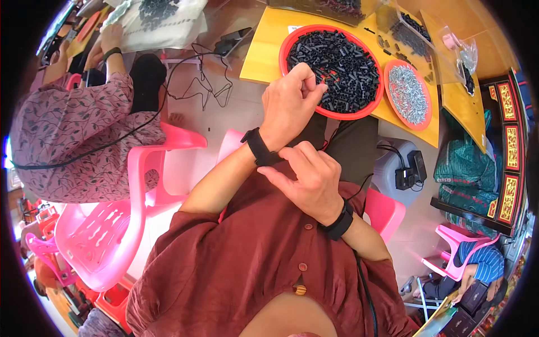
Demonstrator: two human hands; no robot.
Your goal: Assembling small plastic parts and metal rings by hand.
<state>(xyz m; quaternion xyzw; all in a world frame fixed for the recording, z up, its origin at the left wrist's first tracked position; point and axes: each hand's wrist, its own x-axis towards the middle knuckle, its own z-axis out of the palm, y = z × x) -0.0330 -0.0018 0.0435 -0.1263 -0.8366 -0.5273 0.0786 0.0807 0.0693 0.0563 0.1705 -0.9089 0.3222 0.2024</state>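
Note:
My left hand (289,104) hangs over the near left rim of a red round tray (379,84) heaped with small black tube-like parts (334,59). Its fingers are curled in with the thumb against them; whatever they may hold is hidden. Around the left wrist sits a black wristband (258,147). Against that band rest the thumb and fingertips of my right hand (309,178), closed about its edge. The right wrist carries another black band (338,221). A few orange-red bits (328,76) show among the black parts near my left fingers.
Right of the tray, a smaller pink-red dish (429,115) holds silvery metal pieces (409,92). Both stand on a yellow wooden table (264,48), with clear bins (404,28) behind. A person in patterned clothing (84,135) sits at left beside a pink chair (101,241). Cables (208,84) cross the floor.

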